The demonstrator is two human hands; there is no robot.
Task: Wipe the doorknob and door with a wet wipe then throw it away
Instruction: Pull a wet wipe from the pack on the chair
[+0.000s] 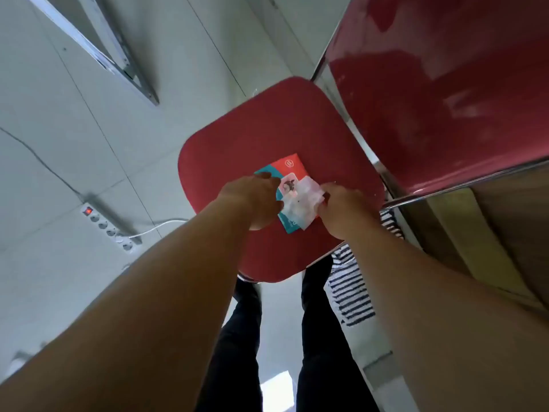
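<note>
Near the middle of the chair seat (237,138) the pack (289,171) is steadied under the left hand (255,200), its fingers seemingly pressed flat, while a wipe (300,203) is pinched by the right hand (341,209); a clean pull-out seems called for, door unseen.

Single head-worn view, wide-angle, taken from above and directed steeply downward along both forearms. The chair seat (267,162) lay near the frame's centre, close below the lens; the left hand (252,200) and right hand (341,209) met over it. The person's legs (237,352) ran to the bottom edge and the tiled floor (74,129) filled the left side. Straight lines bowed toward the margins. No second view was supplied.
</note>
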